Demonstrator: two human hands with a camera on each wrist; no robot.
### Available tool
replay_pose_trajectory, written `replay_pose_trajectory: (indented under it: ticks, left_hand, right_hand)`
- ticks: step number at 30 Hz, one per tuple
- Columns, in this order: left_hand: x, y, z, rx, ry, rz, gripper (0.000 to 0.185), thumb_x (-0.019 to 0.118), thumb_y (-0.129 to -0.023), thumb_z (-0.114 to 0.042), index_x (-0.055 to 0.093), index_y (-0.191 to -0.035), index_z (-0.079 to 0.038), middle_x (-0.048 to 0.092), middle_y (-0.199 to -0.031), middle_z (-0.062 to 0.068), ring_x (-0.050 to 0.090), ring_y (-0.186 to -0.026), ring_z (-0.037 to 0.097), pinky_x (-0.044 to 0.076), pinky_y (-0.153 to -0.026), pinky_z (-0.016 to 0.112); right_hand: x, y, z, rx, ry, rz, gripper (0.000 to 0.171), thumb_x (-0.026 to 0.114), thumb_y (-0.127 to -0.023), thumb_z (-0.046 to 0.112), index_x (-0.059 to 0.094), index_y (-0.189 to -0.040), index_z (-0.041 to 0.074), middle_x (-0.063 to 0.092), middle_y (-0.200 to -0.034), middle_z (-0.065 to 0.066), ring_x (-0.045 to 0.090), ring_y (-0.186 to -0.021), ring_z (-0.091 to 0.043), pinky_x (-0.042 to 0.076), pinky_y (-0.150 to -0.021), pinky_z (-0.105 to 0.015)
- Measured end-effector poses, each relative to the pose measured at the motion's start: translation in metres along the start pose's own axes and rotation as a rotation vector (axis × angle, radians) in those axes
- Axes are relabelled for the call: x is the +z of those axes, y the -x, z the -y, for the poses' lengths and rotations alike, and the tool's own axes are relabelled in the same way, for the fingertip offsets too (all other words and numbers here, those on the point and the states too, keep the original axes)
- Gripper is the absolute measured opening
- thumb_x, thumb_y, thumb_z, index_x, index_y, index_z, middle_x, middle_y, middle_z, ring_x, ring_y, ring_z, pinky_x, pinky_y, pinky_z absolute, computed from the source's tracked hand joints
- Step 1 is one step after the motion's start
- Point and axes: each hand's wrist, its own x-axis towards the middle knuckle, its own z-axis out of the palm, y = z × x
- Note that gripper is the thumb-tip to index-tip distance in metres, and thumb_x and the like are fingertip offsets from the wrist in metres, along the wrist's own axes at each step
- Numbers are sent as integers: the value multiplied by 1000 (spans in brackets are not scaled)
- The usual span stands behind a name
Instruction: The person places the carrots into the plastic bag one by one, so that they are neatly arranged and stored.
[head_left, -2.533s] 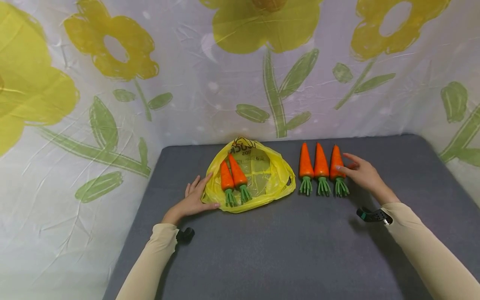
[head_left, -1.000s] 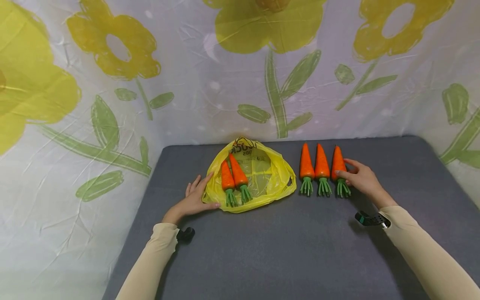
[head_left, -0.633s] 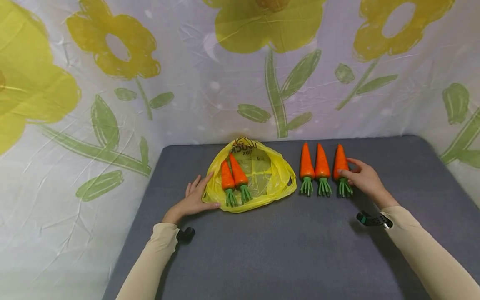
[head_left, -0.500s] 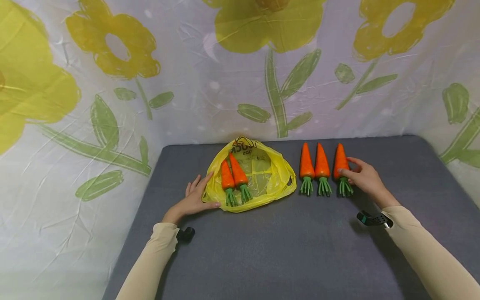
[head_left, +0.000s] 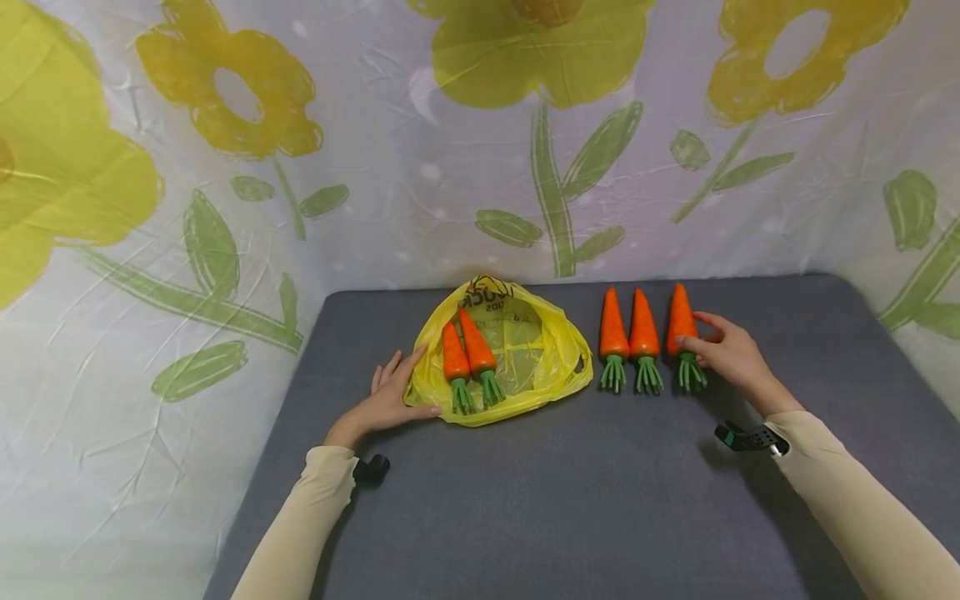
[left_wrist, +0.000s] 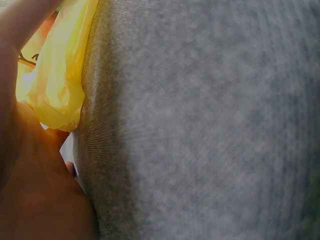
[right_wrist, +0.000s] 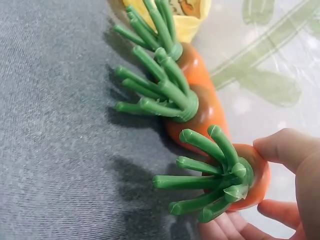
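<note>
Two hands work on the grey worktop (head_left: 525, 500): the left hand (head_left: 386, 400) lies flat, fingers straight, on the edge of the yellow bag (head_left: 525, 392); the right hand (head_left: 727, 354) pinches the rightmost carrot (head_left: 681, 321), fingers clamped round its body. A loose pinch could let it roll against the two neighbouring carrots (head_left: 628, 329). Only the right wrist view shows the thumb on the carrot beside its green top (right_wrist: 215, 172); the head view alone shows two carrots in the bag (head_left: 465, 354).

A grey fabric-covered table (head_left: 570, 500) carries everything. Beside the left hand (head_left: 382, 404), touching its fingers, lies a flattened yellow plastic bag (head_left: 536, 354). Beside the right hand (head_left: 731, 354), three toy carrots (head_left: 643, 329) lie side by side on the fabric, green tops toward the person.
</note>
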Motion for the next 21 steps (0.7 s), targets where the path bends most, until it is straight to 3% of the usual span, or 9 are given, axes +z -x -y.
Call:
replay_pose_trajectory:
  ticks: [12,21]
  left_hand:
    - [0,0,1,8,-4,-4,108,75,-83,-51,3,-161,-31,10,-169,10,-9,-155,37,-12,-118,65]
    - [0,1,-1,-1,-7,2,107,75,-84,-49,1,-161,-32,9,-169,8,-10,-155,36,-13,-118,64]
  right_hand:
    - [-3,0,11,-14,17,-2,86,57,-95,56,20,-159,13,61,-120,-24,63,-78,-14,51,-76,-36]
    - [-1,4,22,-57,23,-10,83,57,-95,55,24,-159,13,60,-124,-30,66,-80,-13,55,-82,-45]
